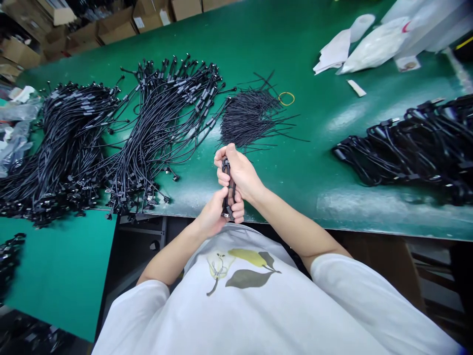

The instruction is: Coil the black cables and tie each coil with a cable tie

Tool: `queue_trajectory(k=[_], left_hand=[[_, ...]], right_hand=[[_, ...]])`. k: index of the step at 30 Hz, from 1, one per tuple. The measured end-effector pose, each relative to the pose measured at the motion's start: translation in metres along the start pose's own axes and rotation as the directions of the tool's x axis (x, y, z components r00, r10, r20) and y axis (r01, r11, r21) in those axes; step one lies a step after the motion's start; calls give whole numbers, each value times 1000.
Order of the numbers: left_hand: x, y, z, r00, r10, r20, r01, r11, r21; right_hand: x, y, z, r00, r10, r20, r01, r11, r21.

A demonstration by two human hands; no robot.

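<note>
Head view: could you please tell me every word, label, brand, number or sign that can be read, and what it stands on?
No text can be read.
White labels on the cardboard boxes: too small and blurred.
Red mark on the white bag: too blurred to make out.
Held cable: no lettering can be made out.
Shirt: a leafy print, no words visible.

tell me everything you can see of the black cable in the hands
The black cable looks smooth and plastic-coated, folded into a narrow, elongated bundle with strands side by side. A small, shiny, metal-looking part shows at its near end. It is held lengthwise, pointing away from the wearer, near the front edge of the green table. The right hand grips its far part and the left hand its near part. Fingers hide much of it, so whether anything ties it is unclear.
</note>
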State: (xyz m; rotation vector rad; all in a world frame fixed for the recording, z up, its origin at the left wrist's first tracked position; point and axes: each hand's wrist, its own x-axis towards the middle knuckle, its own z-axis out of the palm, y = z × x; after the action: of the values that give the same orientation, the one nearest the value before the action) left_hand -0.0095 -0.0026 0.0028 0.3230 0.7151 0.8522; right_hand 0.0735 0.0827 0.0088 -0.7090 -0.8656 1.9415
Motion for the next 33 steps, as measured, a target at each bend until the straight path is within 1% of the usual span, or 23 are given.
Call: queue_trajectory(k=[3, 5, 8, 11, 13, 17, 19, 20, 21, 22, 23, 24, 25, 26, 27, 28, 29, 30, 31, 32, 33], left_hand=[[2, -1, 3, 1000, 13, -27, -13, 1000, -22], [3, -2, 5, 998, 46, -43, -47, 998, -30], [5, -1, 6, 992, 108, -62, -111, 992, -51], [7, -1, 4, 985, 149, -86, -156, 985, -78], [8, -1, 2, 987, 143, -77, -149, 986, -74], [7, -2, 0, 998, 64, -25, -64, 998, -18], [7, -2, -1, 998, 63, -26, -62, 998, 14], [7, -2, -2, 997, 75, -36, -74, 997, 38], [7, -2, -4, 995, 90, -50, -87, 994, 69], [8, -2, -7, 992, 108, -67, -100, 989, 108], [9, -1, -10, 987, 133, -88, -117, 979, 164], [10, 1, -15, 978, 173, -114, -142, 960, 243], [10, 3, -20, 964, 227, -139, -168, 924, 343], [11, 5, -25, 946, 285, -153, -187, 868, 460], [12, 7, -29, 930, 336, -147, -194, 791, 580], [13, 9, -33, 924, 362, -123, -183, 701, 689], [13, 11, -36, 929, 359, -89, -161, 608, 777], [14, 12, -37, 944, 326, -54, -130, 518, 845], [15, 12, -38, 960, 279, -25, -102, 432, 896], [15, 11, -37, 971, 239, -3, -84, 350, 933], [16, 10, -37, 977, 211, 13, -73, 279, 957]], right_hand=[[2, -1, -1, 1000, -10, 4, 10, 1000, -5], [4, -2, -1, 1000, -3, -4, 3, 1000, 8], [8, -5, -2, 1000, 24, -4, -24, 998, 62], [10, -12, -4, 997, 70, 33, -74, 989, 126], [8, -18, -6, 994, 91, 54, -99, 982, 158], [5, -22, -7, 994, 82, 72, -93, 982, 167], [5, -21, -9, 994, 72, 86, -82, 990, 113], [5, -21, -11, 995, 51, 86, -55, 997, 54], [4, -22, -15, 996, 6, 90, -2, 999, -41], [2, -24, -19, 992, -67, 110, 87, 980, -178], [0, -26, -25, 974, -163, 160, 210, 914, -347], [-4, -28, -32, 934, -259, 248, 353, 779, -518], [-9, -30, -39, 870, -321, 373, 492, 577, -652], [-15, -30, -47, 793, -329, 513, 606, 336, -721], [-22, -29, -54, 717, -288, 634, 681, 97, -726], [-28, -26, -60, 661, -221, 717, 714, -111, -691], [-35, -22, -66, 630, -143, 764, 716, -275, -642], [-41, -17, -71, 622, -72, 780, 699, -398, -594], [-46, -11, -75, 630, -17, 777, 675, -482, -558], [-50, -6, -78, 643, 23, 765, 655, -533, -535], [-52, -2, -81, 658, 58, 751, 644, -560, -521]])
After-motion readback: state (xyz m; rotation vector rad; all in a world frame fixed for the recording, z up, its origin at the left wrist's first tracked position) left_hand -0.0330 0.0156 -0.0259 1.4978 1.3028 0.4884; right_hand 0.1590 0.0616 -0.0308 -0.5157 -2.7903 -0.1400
